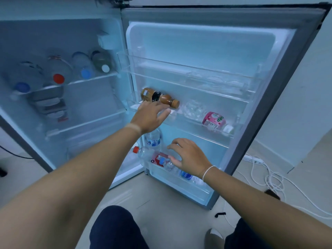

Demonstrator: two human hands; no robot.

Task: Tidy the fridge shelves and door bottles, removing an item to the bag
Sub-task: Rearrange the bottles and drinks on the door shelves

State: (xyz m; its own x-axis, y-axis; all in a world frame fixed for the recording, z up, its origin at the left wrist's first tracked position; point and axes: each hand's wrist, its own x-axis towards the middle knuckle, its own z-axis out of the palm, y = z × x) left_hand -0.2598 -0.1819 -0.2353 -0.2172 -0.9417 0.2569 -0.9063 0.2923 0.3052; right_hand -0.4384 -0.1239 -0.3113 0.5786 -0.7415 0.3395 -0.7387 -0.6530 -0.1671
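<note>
The fridge door (206,42) stands wide open. On its middle rack lies a brown drink bottle (159,97) with a black label, and my left hand (150,117) reaches just below it, fingers spread, holding nothing. Further right on that rack lie a clear crumpled bottle (193,109) and a pink-labelled bottle (215,122). My right hand (186,156) hovers open over the bottom rack, above a red-capped clear bottle (143,152), a red-labelled bottle (159,159) and a blue-labelled water bottle (186,175). Another water bottle (153,140) stands behind my left wrist.
Inside the fridge, the upper shelf (93,79) carries several bottles lying on their sides with blue, red and white caps. Stacked metal containers (48,103) sit below. White cables and a power strip (255,160) lie on the floor at right. No bag is in view.
</note>
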